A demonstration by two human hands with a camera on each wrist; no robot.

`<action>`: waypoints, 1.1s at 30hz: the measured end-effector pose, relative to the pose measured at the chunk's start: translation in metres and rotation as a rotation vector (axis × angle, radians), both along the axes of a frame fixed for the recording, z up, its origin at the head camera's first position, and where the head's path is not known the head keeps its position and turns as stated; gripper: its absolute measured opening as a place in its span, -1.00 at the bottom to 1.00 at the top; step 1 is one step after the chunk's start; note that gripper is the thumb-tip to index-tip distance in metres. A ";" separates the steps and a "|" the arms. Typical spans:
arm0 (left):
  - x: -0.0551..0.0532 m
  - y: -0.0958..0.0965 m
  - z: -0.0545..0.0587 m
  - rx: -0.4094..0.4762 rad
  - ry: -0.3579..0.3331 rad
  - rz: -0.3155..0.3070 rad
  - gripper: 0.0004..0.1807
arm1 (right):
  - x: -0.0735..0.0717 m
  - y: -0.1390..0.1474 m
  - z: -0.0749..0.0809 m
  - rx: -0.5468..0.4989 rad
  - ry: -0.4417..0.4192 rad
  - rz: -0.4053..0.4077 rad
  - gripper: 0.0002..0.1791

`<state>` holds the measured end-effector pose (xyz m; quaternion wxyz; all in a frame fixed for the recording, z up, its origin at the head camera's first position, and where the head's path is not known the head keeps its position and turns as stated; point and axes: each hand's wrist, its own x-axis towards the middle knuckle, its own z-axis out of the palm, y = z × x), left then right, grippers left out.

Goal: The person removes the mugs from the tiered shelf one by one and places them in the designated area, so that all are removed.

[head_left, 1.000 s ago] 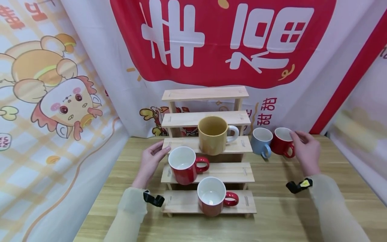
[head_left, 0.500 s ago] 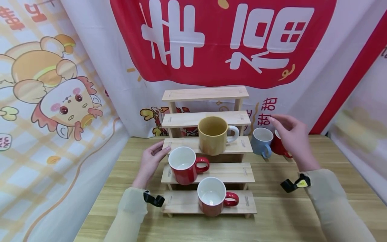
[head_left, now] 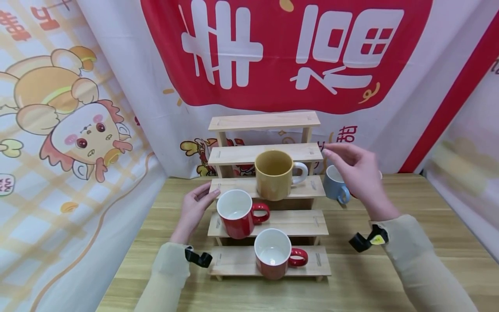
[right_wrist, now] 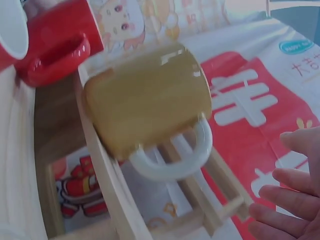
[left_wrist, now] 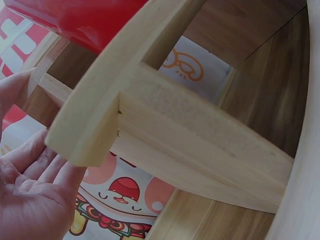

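My left hand (head_left: 195, 210) holds the left end of the middle board of a wooden tiered shelf (head_left: 302, 222). In the left wrist view its thumb and fingers lie about a board end. Holding nothing, my right hand (head_left: 356, 173) hovers in front of a light-blue mug (head_left: 332, 187) with its fingers extended. A red mug beside the blue one is mostly hidden behind that hand. On the middle board stands a yellow mug (head_left: 273, 184) with a white handle. Below it are a red mug (head_left: 238, 225) and, on the lowest board, another red mug (head_left: 273, 265).
The shelf stands on a wood-grain table (head_left: 362, 268). A white cloth with a red print (head_left: 280, 95) hangs behind it, and a patterned cloth (head_left: 89, 190) flanks the left side. The top two boards (head_left: 265, 120) carry no mugs.
My right hand has left the red mug on the table, rising and moving left past the blue mug toward the shelf. The left hand and the mugs have stayed put.
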<state>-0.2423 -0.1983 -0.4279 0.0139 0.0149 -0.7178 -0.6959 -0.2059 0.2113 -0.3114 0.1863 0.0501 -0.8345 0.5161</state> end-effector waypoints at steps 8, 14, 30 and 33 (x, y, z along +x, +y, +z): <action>0.001 0.000 0.001 0.000 -0.022 -0.002 -0.34 | 0.001 -0.014 0.001 -0.015 -0.019 0.048 -0.45; 0.001 0.000 0.000 0.001 -0.009 -0.001 -0.34 | -0.002 -0.020 -0.003 -0.015 -0.076 0.096 -0.42; 0.000 0.001 0.001 -0.006 0.005 0.010 -0.35 | -0.022 -0.033 -0.019 -0.028 -0.126 0.212 -0.51; 0.000 0.001 0.001 0.000 0.012 0.009 -0.36 | -0.026 -0.035 -0.020 -0.051 -0.147 0.244 -0.52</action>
